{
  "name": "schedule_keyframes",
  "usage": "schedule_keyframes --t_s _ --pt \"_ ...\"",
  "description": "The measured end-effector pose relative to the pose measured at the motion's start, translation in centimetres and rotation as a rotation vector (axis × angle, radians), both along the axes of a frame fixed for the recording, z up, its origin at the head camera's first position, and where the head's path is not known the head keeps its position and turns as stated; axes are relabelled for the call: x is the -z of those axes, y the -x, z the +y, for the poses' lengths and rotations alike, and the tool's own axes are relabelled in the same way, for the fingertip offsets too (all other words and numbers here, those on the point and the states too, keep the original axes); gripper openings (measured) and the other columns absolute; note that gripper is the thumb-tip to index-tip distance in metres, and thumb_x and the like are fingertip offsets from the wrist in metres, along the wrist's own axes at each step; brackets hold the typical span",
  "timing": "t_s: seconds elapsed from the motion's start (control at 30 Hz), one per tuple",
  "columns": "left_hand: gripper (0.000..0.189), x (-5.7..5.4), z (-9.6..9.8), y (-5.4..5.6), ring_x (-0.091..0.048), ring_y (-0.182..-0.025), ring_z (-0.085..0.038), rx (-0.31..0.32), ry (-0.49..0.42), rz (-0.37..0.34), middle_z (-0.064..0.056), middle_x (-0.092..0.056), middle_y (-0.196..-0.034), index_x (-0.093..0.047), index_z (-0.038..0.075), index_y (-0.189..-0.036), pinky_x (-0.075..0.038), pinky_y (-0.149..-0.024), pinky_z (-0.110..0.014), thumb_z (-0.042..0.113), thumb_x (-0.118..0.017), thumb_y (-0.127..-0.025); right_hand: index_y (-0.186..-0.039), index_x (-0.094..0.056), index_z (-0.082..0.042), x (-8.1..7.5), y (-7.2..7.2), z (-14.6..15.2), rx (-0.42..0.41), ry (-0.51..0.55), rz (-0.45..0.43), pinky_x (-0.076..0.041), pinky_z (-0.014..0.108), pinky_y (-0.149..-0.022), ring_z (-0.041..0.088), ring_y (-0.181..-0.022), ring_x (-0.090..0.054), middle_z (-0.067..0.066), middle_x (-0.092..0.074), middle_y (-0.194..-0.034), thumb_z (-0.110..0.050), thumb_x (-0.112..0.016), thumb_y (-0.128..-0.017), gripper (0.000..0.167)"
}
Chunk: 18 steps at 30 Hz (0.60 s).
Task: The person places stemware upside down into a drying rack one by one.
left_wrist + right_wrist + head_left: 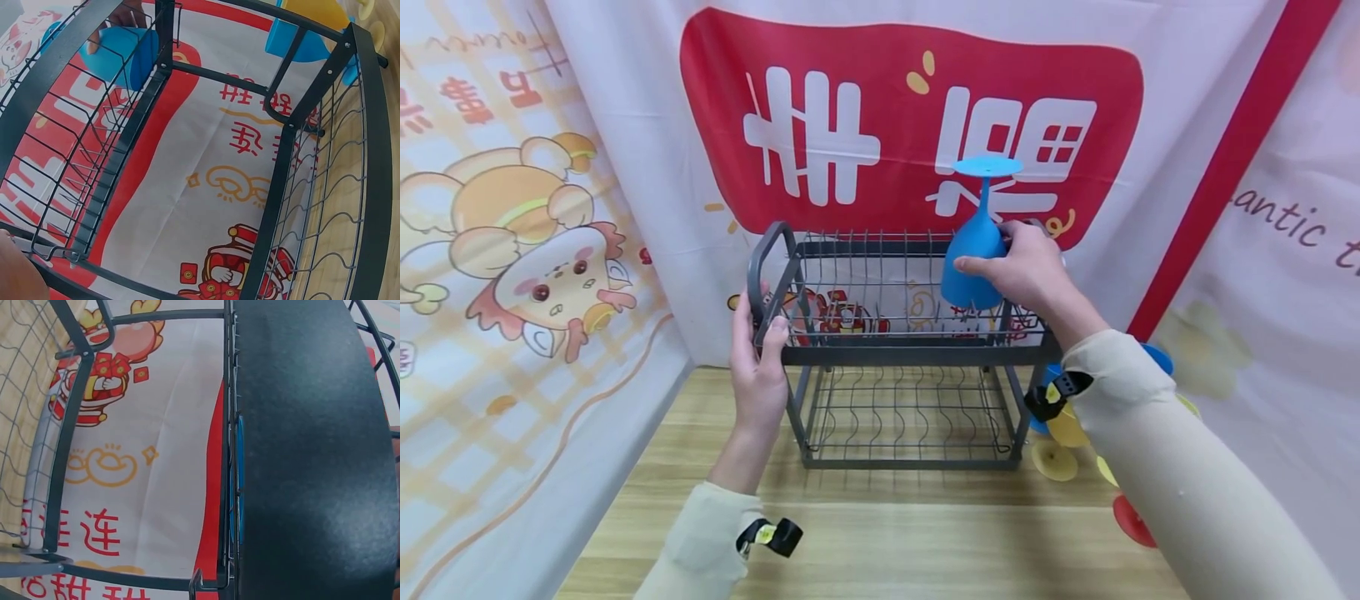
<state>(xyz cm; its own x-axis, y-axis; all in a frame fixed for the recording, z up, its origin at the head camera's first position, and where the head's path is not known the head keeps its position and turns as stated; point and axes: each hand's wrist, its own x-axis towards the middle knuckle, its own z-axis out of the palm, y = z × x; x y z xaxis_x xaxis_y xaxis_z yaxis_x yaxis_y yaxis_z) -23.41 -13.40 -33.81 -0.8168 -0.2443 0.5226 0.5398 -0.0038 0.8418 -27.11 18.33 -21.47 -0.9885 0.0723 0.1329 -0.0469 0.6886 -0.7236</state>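
Observation:
A dark grey two-tier dish rack (917, 357) stands on the wooden table. My right hand (1036, 271) grips a blue plastic goblet (972, 262) by its bowl, thumb on the near side. The goblet is upside down, its foot at the top, over the right part of the upper tier. Through the wires in the left wrist view, the goblet (142, 59) shows at the upper basket. A blue strip of the goblet (240, 481) shows by the wires in the right wrist view. My left hand (758, 383) holds the left end of the upper tier, below its raised handle.
Right of the rack, partly behind my right forearm, are several more goblets: a yellow goblet (1055, 461), a red goblet (1133, 521) and a blue goblet (1159, 358). Printed cloth (910, 125) hangs behind and at both sides. The table (887, 542) extends in front of the rack.

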Motion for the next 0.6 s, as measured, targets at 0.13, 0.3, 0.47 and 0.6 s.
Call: schedule_keyframes --t_s 0.13,0.3,0.47,0.6 --pt "0.058 0.04 0.19 0.00 -0.047 -0.151 -0.022 -0.001 -0.012 -0.003 0.015 -0.047 -0.164 -0.036 0.032 -0.164 -0.033 -0.129 -0.051 0.018 -0.050 -0.110 -0.166 -0.030 -0.010 0.03 -0.14 0.12 0.013 0.004 0.013 -0.054 0.070 -0.105 0.050 -0.137 -0.055 0.020 -0.048 -0.161 -0.053 -0.081 -0.089 0.102" --pt "0.058 -0.01 0.28 -0.01 -0.045 -0.152 -0.021 0.000 -0.021 -0.002 0.016 -0.046 -0.165 -0.035 0.032 -0.164 -0.031 -0.131 -0.053 0.020 -0.051 -0.110 -0.165 -0.031 -0.009 0.03 -0.25 0.14 0.018 -0.017 0.024 -0.055 0.070 -0.103 0.050 -0.135 -0.055 0.021 -0.048 -0.160 -0.051 -0.082 -0.088 0.102" --pt "0.057 0.01 0.13 0.02 -0.045 -0.153 -0.021 0.003 -0.020 -0.007 0.015 -0.046 -0.165 -0.036 0.033 -0.164 -0.030 -0.131 -0.053 0.021 -0.051 -0.110 -0.165 -0.031 -0.009 0.01 -0.24 -0.07 0.023 -0.040 0.021 -0.054 0.069 -0.105 0.050 -0.136 -0.054 0.022 -0.046 -0.159 -0.051 -0.083 -0.087 0.103" --pt "0.057 0.12 0.01 0.02 -0.045 -0.153 -0.022 0.004 -0.010 -0.009 0.015 -0.046 -0.165 -0.036 0.033 -0.164 -0.031 -0.131 -0.054 0.021 -0.051 -0.110 -0.166 -0.030 -0.011 0.13 -0.30 -0.08 0.016 -0.011 0.033 -0.054 0.069 -0.106 0.049 -0.137 -0.054 0.021 -0.046 -0.160 -0.053 -0.084 -0.086 0.105"
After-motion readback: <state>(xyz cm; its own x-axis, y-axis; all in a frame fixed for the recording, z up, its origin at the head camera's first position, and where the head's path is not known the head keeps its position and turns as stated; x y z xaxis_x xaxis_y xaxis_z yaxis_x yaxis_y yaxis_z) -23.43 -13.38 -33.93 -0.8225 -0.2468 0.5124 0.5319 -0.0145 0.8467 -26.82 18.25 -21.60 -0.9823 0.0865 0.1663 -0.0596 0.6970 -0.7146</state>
